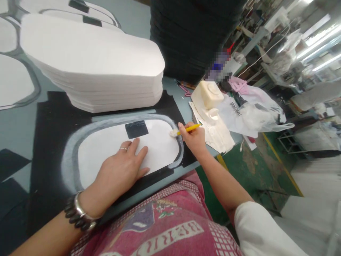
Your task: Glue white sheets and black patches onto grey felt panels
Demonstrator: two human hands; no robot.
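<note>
Left hand (121, 167) pressed flat, fingers spread, on a white foam panel (160, 142) lying on black fabric (50, 142) on the worktop (176, 87). Right hand (194, 138), grip clamped on a yellow brush (186, 129), bristles at the panel's right edge. Best done pinning the panel firmly, stroking evenly along the rim.

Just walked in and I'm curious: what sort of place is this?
Probably a factory workshop. A tall stack of identical white cut panels stands on the grey worktable, the right hand holds a yellow-handled brush, and machinery crowds the background.
</note>
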